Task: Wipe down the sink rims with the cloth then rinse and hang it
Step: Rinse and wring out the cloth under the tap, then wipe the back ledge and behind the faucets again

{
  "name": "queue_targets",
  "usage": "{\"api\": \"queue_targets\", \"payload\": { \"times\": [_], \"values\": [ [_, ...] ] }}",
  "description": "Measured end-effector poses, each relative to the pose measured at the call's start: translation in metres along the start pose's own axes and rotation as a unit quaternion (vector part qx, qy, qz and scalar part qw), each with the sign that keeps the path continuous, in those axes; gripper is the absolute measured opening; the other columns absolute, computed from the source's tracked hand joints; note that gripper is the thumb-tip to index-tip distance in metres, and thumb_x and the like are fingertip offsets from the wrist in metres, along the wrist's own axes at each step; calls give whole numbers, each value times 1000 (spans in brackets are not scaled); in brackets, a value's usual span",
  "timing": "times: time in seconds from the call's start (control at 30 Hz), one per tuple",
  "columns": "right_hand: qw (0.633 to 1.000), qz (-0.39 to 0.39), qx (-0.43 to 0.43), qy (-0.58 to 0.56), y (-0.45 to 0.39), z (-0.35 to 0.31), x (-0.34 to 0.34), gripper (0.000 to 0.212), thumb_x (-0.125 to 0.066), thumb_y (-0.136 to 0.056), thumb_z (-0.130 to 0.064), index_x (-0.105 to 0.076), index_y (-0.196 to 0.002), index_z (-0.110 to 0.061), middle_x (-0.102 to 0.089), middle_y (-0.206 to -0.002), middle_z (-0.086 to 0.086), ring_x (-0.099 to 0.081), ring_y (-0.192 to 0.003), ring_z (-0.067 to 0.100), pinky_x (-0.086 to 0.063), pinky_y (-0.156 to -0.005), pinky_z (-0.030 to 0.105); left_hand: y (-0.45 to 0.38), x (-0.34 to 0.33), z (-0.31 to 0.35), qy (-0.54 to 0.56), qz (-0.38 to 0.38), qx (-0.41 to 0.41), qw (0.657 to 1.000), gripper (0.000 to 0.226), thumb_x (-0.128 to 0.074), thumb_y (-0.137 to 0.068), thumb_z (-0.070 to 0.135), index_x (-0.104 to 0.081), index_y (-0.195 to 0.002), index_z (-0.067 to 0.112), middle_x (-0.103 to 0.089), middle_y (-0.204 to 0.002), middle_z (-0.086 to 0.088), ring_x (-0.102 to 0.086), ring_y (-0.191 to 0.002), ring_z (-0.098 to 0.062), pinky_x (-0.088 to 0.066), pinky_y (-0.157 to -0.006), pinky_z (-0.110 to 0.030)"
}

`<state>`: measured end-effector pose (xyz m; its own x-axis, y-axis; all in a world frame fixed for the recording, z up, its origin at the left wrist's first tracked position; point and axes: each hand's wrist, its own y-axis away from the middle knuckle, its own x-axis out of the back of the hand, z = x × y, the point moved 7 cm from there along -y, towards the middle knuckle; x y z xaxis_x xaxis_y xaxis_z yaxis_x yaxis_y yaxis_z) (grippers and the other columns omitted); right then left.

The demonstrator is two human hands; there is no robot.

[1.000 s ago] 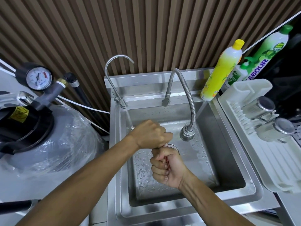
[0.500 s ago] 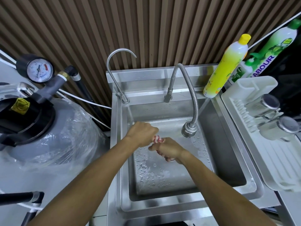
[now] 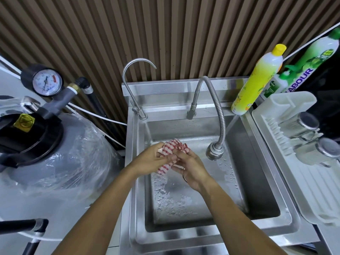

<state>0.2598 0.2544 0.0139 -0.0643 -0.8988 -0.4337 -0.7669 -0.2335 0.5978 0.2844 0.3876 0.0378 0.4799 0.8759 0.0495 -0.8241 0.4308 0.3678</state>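
Here, our left hand (image 3: 150, 160) and right hand (image 3: 191, 169) both grip the bunched red-and-white checked cloth (image 3: 170, 150) over the wet stainless-steel sink (image 3: 265, 183).

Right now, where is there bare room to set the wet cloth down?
The sink's front rim is bare, as is the basin floor below both hands. The white drying rack is bare at its near end; cups crowd its far end.
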Motion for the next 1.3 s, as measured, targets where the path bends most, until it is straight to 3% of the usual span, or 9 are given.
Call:
{"api": "queue_targets", "payload": {
  "times": [0.17,0.3,0.47,0.57,0.73,0.93,1.03,1.2,1.3],
  "values": [
    [995,36,56,-72,-12,-12,4,29,-67,-98,-11,-63,-126,-9,-76,-114,15,-72,-100,25,-59,-87,38,1,30,2,44,128,28,990,46,-83,-76,56,-70,-110,27,-79,-104,2,-76,-96,-19,-60,-83,-39],
    [986,-18,55,-157,-19,-18,-5,31,-61,-99,-13,-64,-126,2,-68,-124,22,-67,-106,29,-61,-89,36,-3,35,-1,172,183,36,967,53,-88,-69,33,-65,-111,10,-78,-105,-9,-76,-97,-28,-61,-78,-39],
    [986,-67,-37,-151,-23,6,-10,45,-78,-91,-27,-69,-126,0,-69,-128,23,-69,-112,33,-61,-94,42,-8,20,-16,246,143,105,953,36,-78,-85,28,-69,-118,17,-78,-108,-10,-76,-94,-20,-60,-73,-30],
    [990,-3,-116,-81,-20,40,3,42,-76,-91,-17,-67,-127,0,-76,-115,18,-76,-97,30,-64,-75,37,1,6,-53,218,100,202,950,34,-72,-93,29,-67,-125,20,-78,-108,-11,-75,-99,-24,-61,-82,-38],
    [994,71,-41,-73,-24,46,24,41,-67,-91,4,-61,-130,-9,-78,-111,12,-76,-102,29,-63,-76,38,11,-3,-91,195,131,254,938,51,-77,-89,30,-58,-130,6,-78,-104,-12,-77,-93,-24,-63,-76,-38],
    [986,-40,13,-163,-27,2,10,51,-64,-90,1,-55,-140,-1,-66,-135,23,-60,-130,39,-49,-111,50,7,4,-56,267,105,179,941,60,-85,-79,40,-59,-124,10,-77,-112,-11,-74,-103,-32,-62,-85,-43],
    [969,-88,18,-231,-24,1,8,52,-58,-90,5,-53,-142,3,-61,-140,25,-60,-130,37,-48,-112,47,7,6,-32,276,147,99,945,52,-87,-79,27,-61,-118,6,-74,-118,-16,-73,-107,-31,-62,-85,-40],
    [974,-48,24,-222,-26,17,13,53,-66,-84,8,-59,-134,-6,-68,-132,17,-65,-120,31,-53,-102,41,17,18,17,11,264,-101,959,24,-80,-86,9,-57,-88,9,-66,-95,-21,-66,-89,-28,-57,-80,-45],
    [997,44,55,-27,-27,20,23,46,-78,-84,-5,-62,-124,-22,-69,-129,4,-64,-121,27,-53,-94,37,23,19,31,-96,238,-155,954,25,-79,-86,5,-54,-86,12,-64,-108,-6,-62,-102,-20,-55,-90,-42]
  ]
}}
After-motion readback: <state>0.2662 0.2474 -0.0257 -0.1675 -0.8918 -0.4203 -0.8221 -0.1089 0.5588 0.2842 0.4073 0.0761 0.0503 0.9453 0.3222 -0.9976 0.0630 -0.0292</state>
